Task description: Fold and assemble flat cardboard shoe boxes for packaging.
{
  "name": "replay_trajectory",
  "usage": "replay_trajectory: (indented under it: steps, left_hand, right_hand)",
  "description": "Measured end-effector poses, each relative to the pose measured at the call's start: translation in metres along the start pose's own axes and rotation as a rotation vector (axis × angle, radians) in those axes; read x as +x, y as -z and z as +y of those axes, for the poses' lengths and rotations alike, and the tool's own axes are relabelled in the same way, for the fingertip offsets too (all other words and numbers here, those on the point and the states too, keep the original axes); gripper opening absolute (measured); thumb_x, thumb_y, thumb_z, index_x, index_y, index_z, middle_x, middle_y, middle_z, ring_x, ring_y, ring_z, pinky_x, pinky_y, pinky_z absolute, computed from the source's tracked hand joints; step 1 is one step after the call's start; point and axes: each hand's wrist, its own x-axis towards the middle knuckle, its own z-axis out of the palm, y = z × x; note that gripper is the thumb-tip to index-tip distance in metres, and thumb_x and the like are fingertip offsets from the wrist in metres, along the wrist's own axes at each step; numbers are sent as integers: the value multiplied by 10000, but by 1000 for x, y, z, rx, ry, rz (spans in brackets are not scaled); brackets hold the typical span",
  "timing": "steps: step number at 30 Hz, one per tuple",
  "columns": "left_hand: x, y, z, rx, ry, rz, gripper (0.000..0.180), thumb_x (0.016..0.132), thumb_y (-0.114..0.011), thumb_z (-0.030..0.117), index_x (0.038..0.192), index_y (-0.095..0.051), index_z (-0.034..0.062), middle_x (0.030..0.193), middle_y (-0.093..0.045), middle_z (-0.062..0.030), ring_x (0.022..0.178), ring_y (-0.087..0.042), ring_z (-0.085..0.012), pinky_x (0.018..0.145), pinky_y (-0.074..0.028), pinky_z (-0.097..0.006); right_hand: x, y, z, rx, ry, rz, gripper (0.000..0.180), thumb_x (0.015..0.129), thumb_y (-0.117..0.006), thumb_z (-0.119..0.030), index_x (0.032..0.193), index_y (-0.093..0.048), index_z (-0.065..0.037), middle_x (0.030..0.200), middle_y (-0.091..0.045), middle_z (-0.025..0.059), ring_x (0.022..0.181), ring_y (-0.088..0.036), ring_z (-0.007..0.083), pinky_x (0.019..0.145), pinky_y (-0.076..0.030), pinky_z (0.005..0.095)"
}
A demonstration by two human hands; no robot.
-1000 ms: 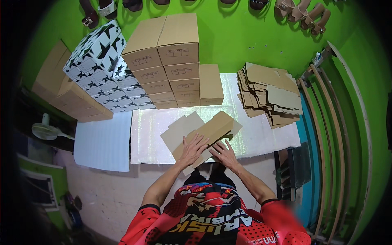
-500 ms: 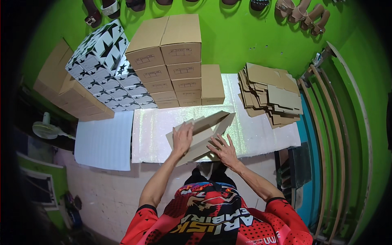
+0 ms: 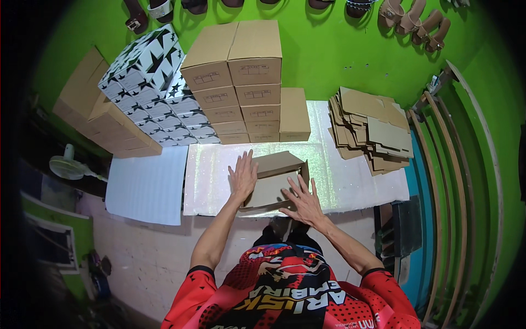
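Note:
A brown cardboard box [image 3: 271, 188], open at the top with its walls standing up, sits near the front edge of the shiny white table [image 3: 211, 181]. Against its left side rests my left hand [image 3: 243, 175], fingers stretched out. My right hand [image 3: 304, 204] has its fingers spread over the box's near right corner, partly covering the near wall. Neither hand is wrapped round anything. Part of the box's left end is hidden by my left hand.
Stacked brown boxes [image 3: 252, 71] and star-patterned boxes [image 3: 148, 71] stand at the back left. Flattened cardboard pieces [image 3: 378, 129] are piled at the right. A white sheet [image 3: 145, 183] and a fan [image 3: 68, 164] lie left; a wooden rack [image 3: 444, 192] stands right.
The cardboard has gone from slanted and partly folded to a squarer box shape lying lower on the table. My hands have shifted to its sides, with the left fingers straighter.

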Motion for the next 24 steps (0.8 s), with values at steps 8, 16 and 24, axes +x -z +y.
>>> replay_trajectory:
  steps: [8, 16, 24]
  left_hand:
    - [14, 15, -17, -126, 84, -177, 609, 1074, -542, 475, 1605, -412, 206, 1426, -649, -209, 1303, -622, -415, 1127, -337, -741]
    - [15, 13, -18, -327, 90, -175, 512, 1043, -597, 497, 1352, -540, 93, 1038, -710, -354, 1036, -669, -547, 860, -533, -569]
    - [15, 27, -18, -287, 54, -293, 632, 986, -669, 549, 1249, -614, -23, 1073, -719, -337, 1056, -681, -523, 909, -531, -531]
  right_hand:
    - [4, 4, 1, 36, 26, -9, 627, 974, -625, -622, 1436, -655, -199, 1687, -377, 114, 1595, -245, 384, 1280, -94, 665]
    - [6, 4, 3, 97, 7, -29, 441, 1030, -594, -502, 1219, -776, -149, 1557, -534, 127, 1534, -367, 372, 1272, -132, 669]
    - [-1, 59, -30, 169, -24, -123, 435, 1022, -621, -476, 1037, -795, -77, 1450, -631, 141, 1505, -405, 399, 1256, -126, 695]
